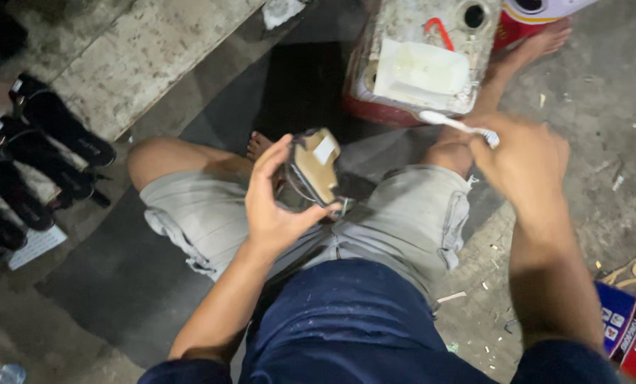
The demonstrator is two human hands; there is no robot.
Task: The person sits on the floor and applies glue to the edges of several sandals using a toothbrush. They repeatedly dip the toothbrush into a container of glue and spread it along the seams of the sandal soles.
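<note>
My left hand [271,199] grips a tan-soled sandal [316,165] with thin dark straps, held sole-up over my lap. A small white sticker sits on the sole. My right hand [524,160] holds a white toothbrush-like brush [454,124], its tip pointing left toward a glue-stained can. The brush is apart from the sandal, off to its right. I sit on the ground in grey shorts, knees spread.
A dirty can [396,28] with a white tray [421,75] on its lid stands ahead, by my right foot. Several black sandals [40,142] lie at left beside a concrete step [147,50]. A colourful box [627,327] sits at lower right.
</note>
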